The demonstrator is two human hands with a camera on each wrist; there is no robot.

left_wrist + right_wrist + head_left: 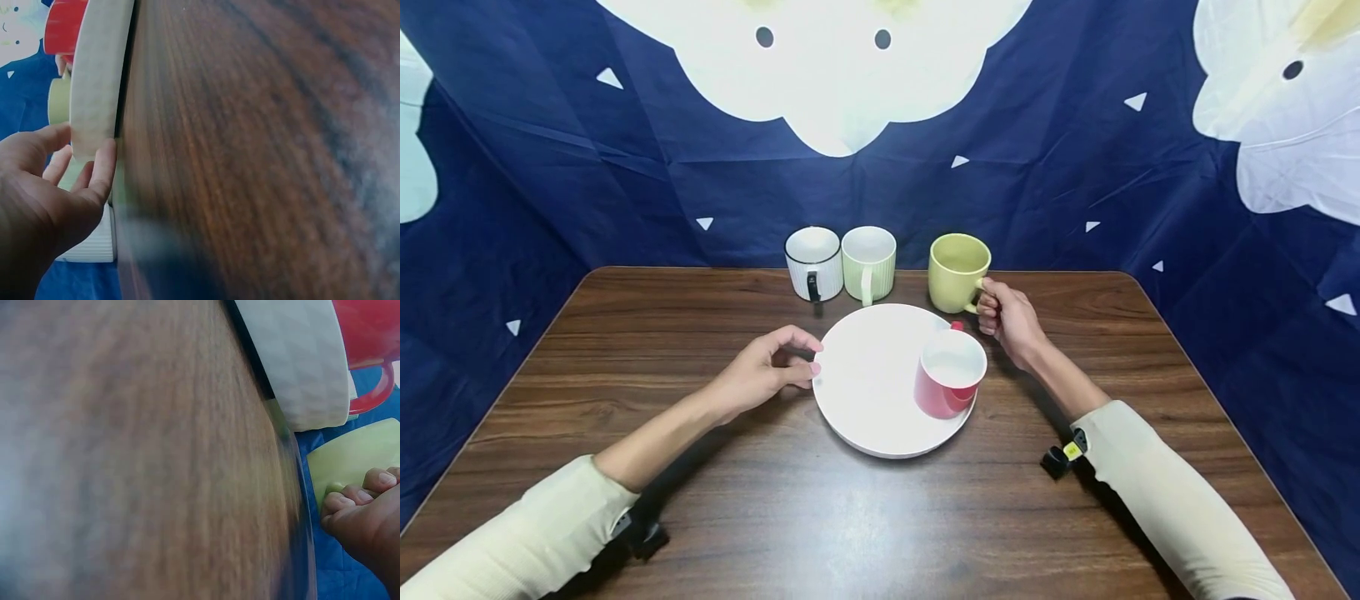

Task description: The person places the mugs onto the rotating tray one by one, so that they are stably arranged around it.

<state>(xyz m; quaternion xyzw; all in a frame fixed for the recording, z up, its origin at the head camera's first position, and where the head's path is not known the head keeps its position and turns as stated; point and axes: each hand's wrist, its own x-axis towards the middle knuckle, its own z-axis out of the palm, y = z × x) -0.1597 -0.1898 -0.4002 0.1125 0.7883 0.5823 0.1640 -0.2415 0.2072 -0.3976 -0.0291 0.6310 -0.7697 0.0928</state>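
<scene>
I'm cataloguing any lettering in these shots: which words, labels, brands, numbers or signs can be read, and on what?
None can be read in any view.
Yellow patch on the black device: too small to tell whether it bears print.
Plate, yellow-green mug, red mug, pale green mug, white mug: no lettering visible.
Backdrop: printed shapes, no words visible.

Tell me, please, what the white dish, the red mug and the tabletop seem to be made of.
White dish: probably glazed ceramic, though plastic is possible; smooth inside, with a faceted-looking outside.
Red mug: likely glossy glazed ceramic, judging by the reflections on its side.
Tabletop: wood or wood-look laminate, satin to glossy; dark grain and a blurred light reflection show.
</scene>
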